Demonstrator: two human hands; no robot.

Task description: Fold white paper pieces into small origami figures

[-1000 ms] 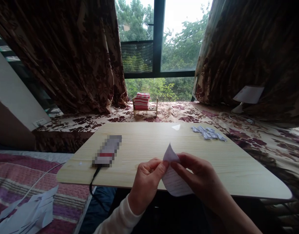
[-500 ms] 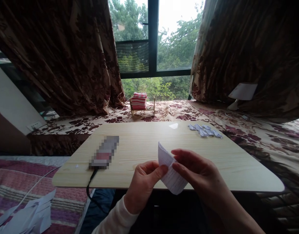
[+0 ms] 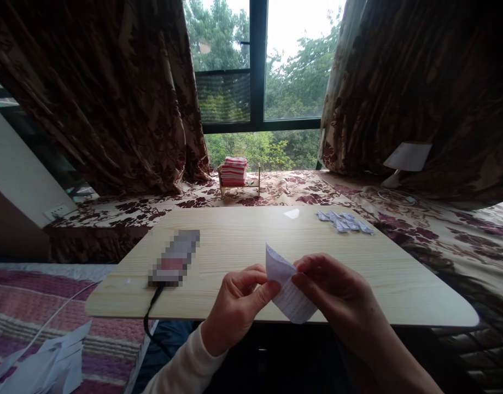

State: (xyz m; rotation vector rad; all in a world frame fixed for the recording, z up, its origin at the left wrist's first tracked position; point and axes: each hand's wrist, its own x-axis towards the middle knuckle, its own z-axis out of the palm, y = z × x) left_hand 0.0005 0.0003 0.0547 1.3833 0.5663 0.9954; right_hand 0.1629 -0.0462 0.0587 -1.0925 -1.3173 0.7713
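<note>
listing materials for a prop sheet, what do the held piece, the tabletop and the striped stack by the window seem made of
Held piece: thin matte paper, since it curls and bears faint lines of print or writing.
Tabletop: pale wood or wood-look laminate, smooth, perhaps lightly glossy; grain streaks show, but they could be printed.
Striped stack: probably soft matte cloth, judging by its rounded layers.

1. Table (image 3: pixel 227 241): pale yellow, with thin wavy wood lines.
2. Paper (image 3: pixel 296 304) over the table's front edge: white, with rows of tiny faint marks.
3. Folded papers (image 3: pixel 340 225) at the table's back right: bluish white.
4. Cloths (image 3: pixel 234 175) behind the table: red, pink and white stripes.
5. Curtains (image 3: pixel 153 109) behind the table: brown and cream, with dark red flowers.
6. Lampshade (image 3: pixel 408 156) behind the table, to the right: white.
7. Blanket (image 3: pixel 112 345) left of the table: pink, purple and pale stripes.
8. Sleeve (image 3: pixel 189 364) in front of the table: white.
</note>
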